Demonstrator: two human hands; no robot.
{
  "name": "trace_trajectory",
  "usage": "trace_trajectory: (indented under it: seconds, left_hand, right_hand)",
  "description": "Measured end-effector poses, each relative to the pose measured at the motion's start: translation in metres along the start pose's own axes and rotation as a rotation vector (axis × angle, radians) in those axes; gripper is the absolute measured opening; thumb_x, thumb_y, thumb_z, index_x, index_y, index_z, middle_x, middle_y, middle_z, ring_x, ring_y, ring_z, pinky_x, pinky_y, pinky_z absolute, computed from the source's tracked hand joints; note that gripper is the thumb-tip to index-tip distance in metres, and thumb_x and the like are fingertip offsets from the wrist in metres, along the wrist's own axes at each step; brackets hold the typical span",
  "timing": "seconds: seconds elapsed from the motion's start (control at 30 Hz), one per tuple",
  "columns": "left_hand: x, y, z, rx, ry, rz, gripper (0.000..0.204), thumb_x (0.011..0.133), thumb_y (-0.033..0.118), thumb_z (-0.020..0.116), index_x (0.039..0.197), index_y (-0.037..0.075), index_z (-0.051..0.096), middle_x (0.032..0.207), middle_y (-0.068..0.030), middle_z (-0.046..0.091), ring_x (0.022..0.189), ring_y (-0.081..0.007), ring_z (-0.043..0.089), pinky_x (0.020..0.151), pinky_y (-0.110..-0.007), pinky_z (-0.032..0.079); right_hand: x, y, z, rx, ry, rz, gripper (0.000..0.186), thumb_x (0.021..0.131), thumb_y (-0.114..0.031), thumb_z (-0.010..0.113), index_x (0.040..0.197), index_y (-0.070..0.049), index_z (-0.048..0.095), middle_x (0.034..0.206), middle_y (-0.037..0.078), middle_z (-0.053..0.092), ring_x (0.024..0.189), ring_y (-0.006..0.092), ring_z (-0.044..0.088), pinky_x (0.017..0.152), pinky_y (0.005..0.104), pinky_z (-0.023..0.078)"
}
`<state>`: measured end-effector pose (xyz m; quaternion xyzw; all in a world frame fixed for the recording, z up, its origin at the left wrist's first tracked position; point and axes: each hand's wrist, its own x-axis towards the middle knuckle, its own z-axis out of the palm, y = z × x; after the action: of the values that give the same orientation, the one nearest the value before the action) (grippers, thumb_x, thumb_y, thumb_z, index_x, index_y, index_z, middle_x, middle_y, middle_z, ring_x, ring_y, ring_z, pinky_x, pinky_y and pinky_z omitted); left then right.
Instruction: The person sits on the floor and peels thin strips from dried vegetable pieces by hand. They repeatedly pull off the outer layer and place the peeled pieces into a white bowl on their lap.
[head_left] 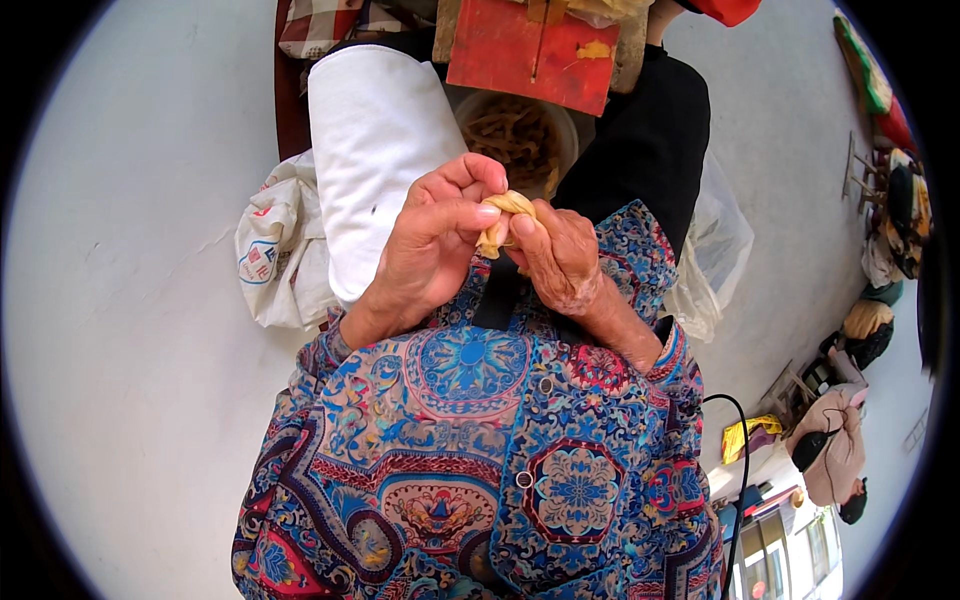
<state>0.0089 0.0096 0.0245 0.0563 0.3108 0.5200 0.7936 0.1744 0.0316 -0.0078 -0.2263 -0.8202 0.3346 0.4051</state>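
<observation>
Both hands meet in front of my chest around a small pale yellow, husk-like piece. My left hand pinches its top between thumb and forefinger. My right hand grips it from the right and below. Just beyond the hands sits a round bowl holding several similar tan strips. My patterned blue sleeves cover both forearms.
A white cloth-covered lap or bundle lies to the left of the bowl, a red board beyond it. A white printed bag rests on the pale floor at left, a clear plastic bag at right. Other people sit at far right.
</observation>
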Motion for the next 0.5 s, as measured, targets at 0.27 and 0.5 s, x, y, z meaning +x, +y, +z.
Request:
trace_trajectory:
  seconds: [0.27, 0.5]
  left_hand:
    - [0.003, -0.005, 0.001, 0.916, 0.097, 0.340, 0.019, 0.076, 0.002, 0.060, 0.095, -0.001, 0.056, 0.080, -0.0037, 0.059, 0.073, -0.0069, 0.055, 0.068, -0.020, 0.044]
    - [-0.003, -0.009, -0.007, 1.012, 0.190, -0.019, 0.012, 0.083, 0.010, 0.055, 0.082, -0.001, 0.059, 0.067, 0.0003, 0.056, 0.056, -0.0061, 0.049, 0.050, -0.021, 0.041]
  right_hand:
    - [-0.005, -0.001, -0.005, -0.281, -0.036, 0.092, 0.013, 0.084, -0.009, 0.062, 0.092, 0.000, 0.057, 0.072, 0.008, 0.053, 0.051, 0.0212, 0.052, 0.046, 0.0329, 0.036]
    - [-0.014, 0.017, 0.000, -0.469, -0.054, 0.022, 0.019, 0.082, -0.017, 0.066, 0.085, -0.003, 0.054, 0.066, 0.006, 0.053, 0.051, 0.0193, 0.053, 0.051, 0.0316, 0.044]
